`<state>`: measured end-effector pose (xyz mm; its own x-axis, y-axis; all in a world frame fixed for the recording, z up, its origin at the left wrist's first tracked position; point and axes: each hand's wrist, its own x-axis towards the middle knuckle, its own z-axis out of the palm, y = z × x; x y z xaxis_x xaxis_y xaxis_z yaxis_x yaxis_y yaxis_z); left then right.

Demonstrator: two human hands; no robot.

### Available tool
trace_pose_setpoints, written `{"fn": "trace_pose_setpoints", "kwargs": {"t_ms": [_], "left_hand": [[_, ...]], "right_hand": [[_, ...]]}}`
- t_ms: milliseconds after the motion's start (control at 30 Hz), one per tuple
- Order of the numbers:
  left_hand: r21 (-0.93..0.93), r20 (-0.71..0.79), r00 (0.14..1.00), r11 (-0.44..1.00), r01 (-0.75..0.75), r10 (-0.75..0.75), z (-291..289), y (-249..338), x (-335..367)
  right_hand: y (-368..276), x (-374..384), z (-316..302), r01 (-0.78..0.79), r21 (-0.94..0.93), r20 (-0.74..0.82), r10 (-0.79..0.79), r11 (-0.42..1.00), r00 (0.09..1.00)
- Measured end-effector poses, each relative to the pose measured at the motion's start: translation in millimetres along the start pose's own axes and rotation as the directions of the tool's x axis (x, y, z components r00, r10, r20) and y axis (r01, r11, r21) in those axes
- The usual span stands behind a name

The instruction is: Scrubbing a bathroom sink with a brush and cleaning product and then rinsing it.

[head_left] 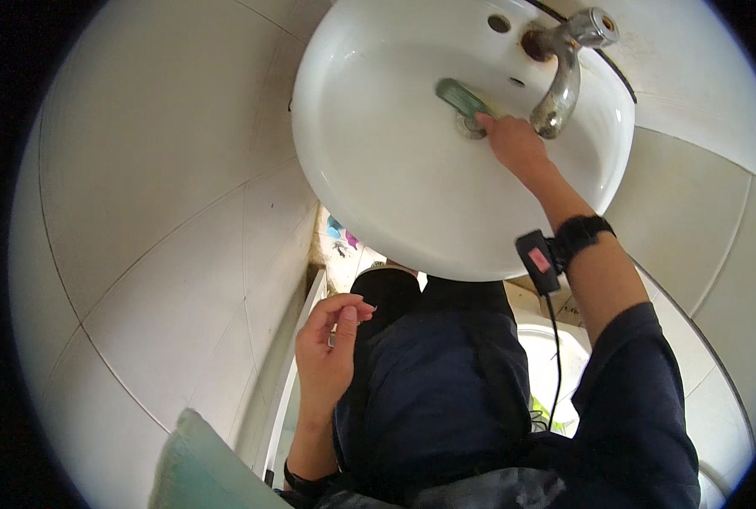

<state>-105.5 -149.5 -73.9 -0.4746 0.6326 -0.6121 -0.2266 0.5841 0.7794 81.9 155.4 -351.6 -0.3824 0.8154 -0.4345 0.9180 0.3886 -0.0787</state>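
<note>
In the white washbasin [369,161], my right hand [518,146] is closed round the end of a green scrub brush [458,96], slightly blurred. The brush lies slantwise against the bowl, its far end pointing up and left. Just below it, the round drain [469,126] is partly covered by the brush and my fingers. Lower down, my left hand [327,343] hovers in front of my body, away from the basin. Its fingers are loosely bent, with a gap between them and the thumb, and I see nothing held there.
A worn metal tap [560,76] overhangs the basin's right side, close to my right hand. A black strap with a small box [537,261] and cable sits on my right forearm. Tiled walls [166,212] stand on both sides. A pale green cloth-like thing [208,467] is at the lower left.
</note>
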Motion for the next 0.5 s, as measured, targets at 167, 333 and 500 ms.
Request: {"fn": "trace_pose_setpoints", "kwargs": {"t_ms": [167, 333, 500], "left_hand": [[0.035, -0.029, 1.000, 0.999, -0.005, 0.006, -23, 5, -5], [0.050, -0.012, 1.000, 0.999, -0.012, 0.012, -19, 8, -4], [0.014, -0.013, 1.000, 1.000, 0.012, -0.012, -15, 6, 0]], "right_hand": [[-38, -40, -60, 0.136, -0.010, 0.080, -0.134, 0.991, 0.988], [0, -64, -120, 0.037, -0.130, 0.402, 0.018, 0.991, 0.916], [-1, -50, -70, 0.102, -0.092, 0.294, -0.071, 0.991, 0.953]]}}
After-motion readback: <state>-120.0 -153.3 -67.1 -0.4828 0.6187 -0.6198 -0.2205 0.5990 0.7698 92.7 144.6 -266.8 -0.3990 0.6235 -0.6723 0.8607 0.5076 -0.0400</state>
